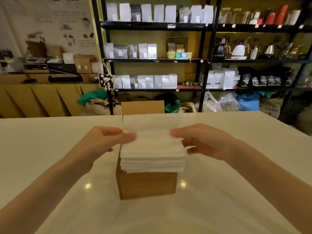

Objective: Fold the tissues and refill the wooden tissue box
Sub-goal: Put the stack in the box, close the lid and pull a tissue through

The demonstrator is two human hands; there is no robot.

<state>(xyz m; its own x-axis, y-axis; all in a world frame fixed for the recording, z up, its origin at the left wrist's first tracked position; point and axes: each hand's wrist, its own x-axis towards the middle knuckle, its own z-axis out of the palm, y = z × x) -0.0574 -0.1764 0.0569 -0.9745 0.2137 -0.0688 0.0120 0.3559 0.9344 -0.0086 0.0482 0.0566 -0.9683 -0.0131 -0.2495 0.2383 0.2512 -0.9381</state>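
A wooden tissue box (146, 184) stands on the white table (50, 157) in the middle of the view, its lid (142, 106) raised upright behind it. A thick stack of white tissues (152, 156) rests on the box's open top and overhangs its front. The top tissue (150, 125) is lifted at its far half. My left hand (108, 141) pinches this tissue's left edge between thumb and fingers. My right hand (199, 141) pinches its right edge the same way.
Black metal shelves (155, 59) with white and grey bags, kettles and bottles stand behind the table. Plastic bags and sacks (94, 102) lie on the floor under them. A wooden counter (38, 98) with boxes runs along the left wall.
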